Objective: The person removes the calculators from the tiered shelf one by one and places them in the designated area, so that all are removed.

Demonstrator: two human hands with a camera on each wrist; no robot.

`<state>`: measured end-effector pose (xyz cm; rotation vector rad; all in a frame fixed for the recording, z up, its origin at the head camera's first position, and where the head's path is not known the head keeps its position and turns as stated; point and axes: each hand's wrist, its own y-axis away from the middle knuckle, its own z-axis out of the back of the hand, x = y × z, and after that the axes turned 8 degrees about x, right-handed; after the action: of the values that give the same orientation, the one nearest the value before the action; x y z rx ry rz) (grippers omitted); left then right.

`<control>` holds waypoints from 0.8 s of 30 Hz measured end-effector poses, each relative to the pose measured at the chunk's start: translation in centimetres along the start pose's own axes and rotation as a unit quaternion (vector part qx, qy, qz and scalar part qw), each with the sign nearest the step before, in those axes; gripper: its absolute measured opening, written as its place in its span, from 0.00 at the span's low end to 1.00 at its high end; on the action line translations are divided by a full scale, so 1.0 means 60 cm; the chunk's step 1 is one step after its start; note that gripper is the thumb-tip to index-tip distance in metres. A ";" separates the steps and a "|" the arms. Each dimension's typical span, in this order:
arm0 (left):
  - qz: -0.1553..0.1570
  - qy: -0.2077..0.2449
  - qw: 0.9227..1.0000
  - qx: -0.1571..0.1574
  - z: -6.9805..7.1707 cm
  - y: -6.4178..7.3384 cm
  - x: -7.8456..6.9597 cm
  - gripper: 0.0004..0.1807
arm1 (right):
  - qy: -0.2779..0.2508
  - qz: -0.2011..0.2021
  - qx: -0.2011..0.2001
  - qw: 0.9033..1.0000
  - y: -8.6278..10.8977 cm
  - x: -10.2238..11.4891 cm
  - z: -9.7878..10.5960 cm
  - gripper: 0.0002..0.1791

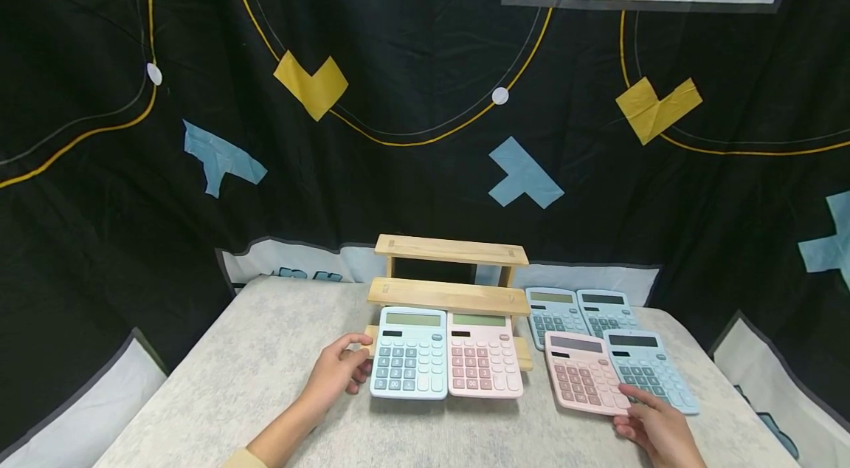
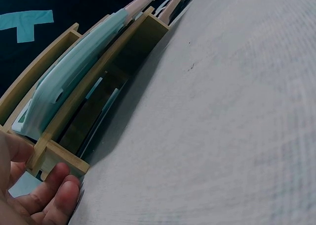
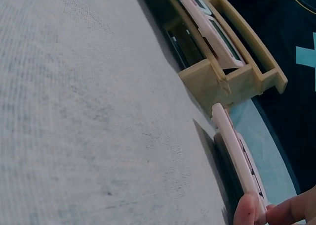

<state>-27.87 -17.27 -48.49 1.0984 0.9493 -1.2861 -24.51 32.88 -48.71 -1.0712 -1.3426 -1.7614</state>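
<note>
My left hand (image 1: 337,370) grips the left end of a stepped wooden rack (image 1: 448,296), thumb by the front board and fingers curled below it. A light blue calculator (image 1: 409,353) and a pink calculator (image 1: 485,356) lean side by side on the rack's front tier. My right hand (image 1: 654,425) pinches the lower right corner of a second pink calculator (image 1: 586,373) between thumb and fingers. In the right wrist view, this calculator (image 3: 236,151) shows edge-on, with a dark shadow beneath it.
Right of the rack lie several blue calculators, one (image 1: 644,365) beside the pinched pink one and others (image 1: 554,313) farther back. The pale table (image 1: 279,335) extends left and in front of the rack. A dark patterned cloth (image 1: 425,180) hangs behind.
</note>
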 end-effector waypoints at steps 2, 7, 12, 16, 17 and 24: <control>-0.001 0.000 1.000 0.001 0.000 0.000 0.000 0.15 | -0.003 -0.004 -0.013 1.000 -0.004 -0.003 0.000 0.30; -0.002 0.001 1.000 0.000 -0.001 0.002 -0.001 0.15 | -0.018 -0.009 -0.041 0.999 -0.014 -0.009 0.000 0.31; 0.000 0.002 1.000 0.000 -0.002 0.003 -0.002 0.15 | -0.029 -0.012 -0.061 0.998 -0.021 -0.014 -0.002 0.30; -0.001 0.001 1.000 -0.001 -0.002 0.004 -0.004 0.15 | -0.038 -0.009 -0.077 0.996 -0.022 -0.015 -0.006 0.30; -0.001 0.001 1.000 -0.001 -0.002 0.003 -0.004 0.15 | -0.040 -0.008 -0.080 0.996 -0.023 -0.015 -0.007 0.29; -0.002 0.002 1.000 -0.001 -0.002 0.003 -0.004 0.14 | -0.058 -0.004 -0.091 0.994 -0.020 -0.013 -0.012 0.29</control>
<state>-27.68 -17.09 -48.30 1.0978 0.9566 -1.2865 -25.36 32.50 -50.02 -1.2854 -1.2746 -1.8805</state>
